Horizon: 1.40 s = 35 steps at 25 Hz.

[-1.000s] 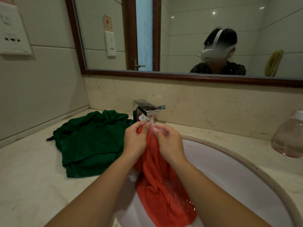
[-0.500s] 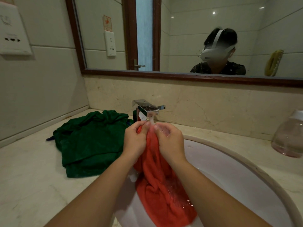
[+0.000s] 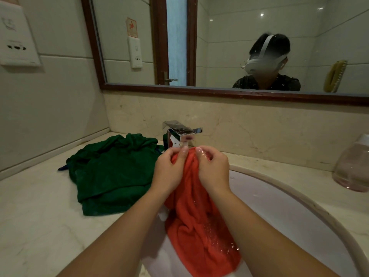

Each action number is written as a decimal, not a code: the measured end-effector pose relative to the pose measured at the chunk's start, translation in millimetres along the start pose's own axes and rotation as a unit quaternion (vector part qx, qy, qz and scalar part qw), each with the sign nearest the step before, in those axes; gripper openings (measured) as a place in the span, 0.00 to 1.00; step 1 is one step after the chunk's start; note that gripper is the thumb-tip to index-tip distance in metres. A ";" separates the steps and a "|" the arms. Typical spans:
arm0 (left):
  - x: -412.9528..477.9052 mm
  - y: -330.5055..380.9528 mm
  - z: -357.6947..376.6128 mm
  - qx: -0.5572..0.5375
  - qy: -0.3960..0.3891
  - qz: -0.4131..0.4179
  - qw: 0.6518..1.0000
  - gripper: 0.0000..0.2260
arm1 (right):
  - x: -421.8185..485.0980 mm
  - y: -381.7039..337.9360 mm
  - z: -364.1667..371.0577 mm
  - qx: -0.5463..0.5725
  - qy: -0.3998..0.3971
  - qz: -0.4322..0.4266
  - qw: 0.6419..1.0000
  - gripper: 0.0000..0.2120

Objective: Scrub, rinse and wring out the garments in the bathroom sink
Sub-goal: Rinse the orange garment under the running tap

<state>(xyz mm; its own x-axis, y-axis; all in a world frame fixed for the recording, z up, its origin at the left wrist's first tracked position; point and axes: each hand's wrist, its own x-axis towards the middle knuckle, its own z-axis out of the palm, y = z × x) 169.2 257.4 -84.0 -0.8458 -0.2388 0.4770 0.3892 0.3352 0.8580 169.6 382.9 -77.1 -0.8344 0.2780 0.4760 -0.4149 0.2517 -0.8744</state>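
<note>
A wet orange-red garment point(image 3: 197, 222) hangs from both my hands into the white sink point(image 3: 283, 212). My left hand point(image 3: 169, 172) and my right hand point(image 3: 214, 170) grip its bunched top edge side by side, right under the chrome tap point(image 3: 179, 134). Water runs from the spout onto my fingertips and the cloth, and drops glisten lower down on the fabric. A dark green garment point(image 3: 113, 172) lies crumpled on the counter left of the sink, apart from both hands.
The beige marble counter point(image 3: 40, 216) runs left to a tiled wall. A clear bottle with pinkish liquid point(image 3: 353, 166) stands on the counter at the right. A framed mirror point(image 3: 219, 47) sits above the backsplash.
Both hands have shifted slightly on the top of the orange-red garment under the tap, rubbing it. The green garment has not moved.
</note>
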 end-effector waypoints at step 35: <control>0.9 1.3 6.8 -0.125 0.054 -0.163 0.977 0.07 | -2.9 9.5 5.4 0.086 -0.052 0.030 0.994 0.09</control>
<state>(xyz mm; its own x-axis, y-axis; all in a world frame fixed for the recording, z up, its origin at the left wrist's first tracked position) 166.4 263.8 -83.8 -0.9017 -0.3947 0.1767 0.1944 -0.0049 0.9809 166.1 379.5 -87.3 -0.8890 0.1873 0.4179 -0.4116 0.0732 -0.9084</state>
